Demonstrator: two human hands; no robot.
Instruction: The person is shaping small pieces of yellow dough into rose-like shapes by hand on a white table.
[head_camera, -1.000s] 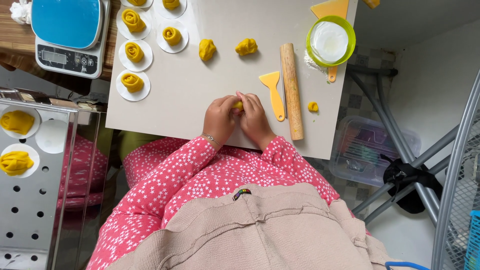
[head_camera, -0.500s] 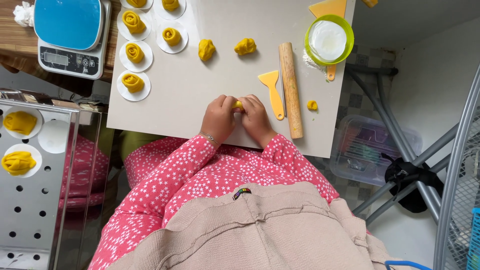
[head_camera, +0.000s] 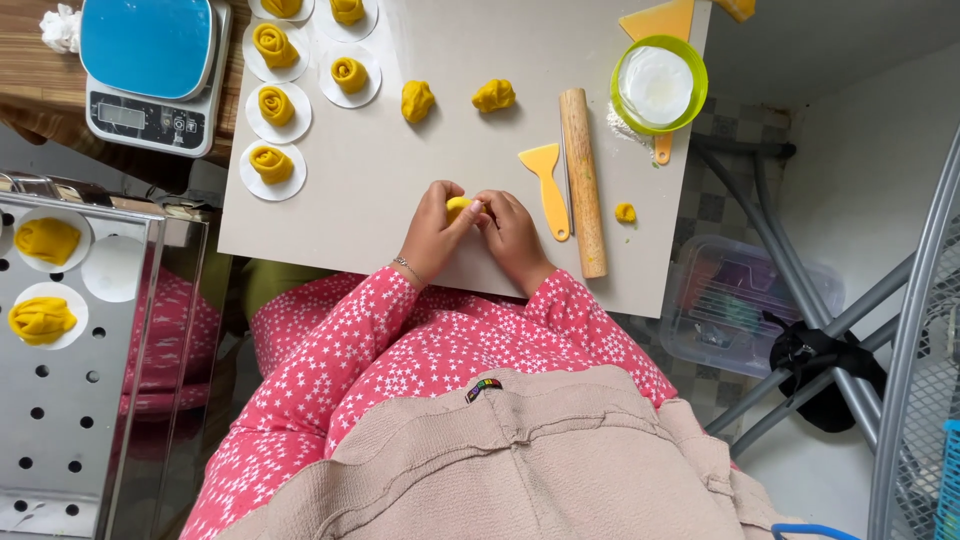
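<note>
My left hand (head_camera: 432, 232) and my right hand (head_camera: 516, 234) meet at the near edge of a grey board (head_camera: 400, 190), both closed around a small yellow dough piece (head_camera: 458, 205) that shows only between the fingertips. Two loose yellow dough lumps (head_camera: 417, 100) (head_camera: 494, 95) lie farther up the board. A wooden rolling pin (head_camera: 583, 180) and a yellow plastic scraper (head_camera: 547, 185) lie just right of my right hand. Pink star-patterned sleeves cover both forearms.
Rose-shaped dough pieces on white paper rounds (head_camera: 272, 165) line the board's left side. A blue-topped scale (head_camera: 150, 70) stands at the far left, a green bowl of white flour (head_camera: 659, 85) at the far right. A perforated metal steamer tray (head_camera: 60, 400) holds more dough. A clear plastic box (head_camera: 745, 300) sits on the floor.
Both hands stay together on the small dough piece; the fingers have shifted slightly around it. Nothing else on the board has moved.
</note>
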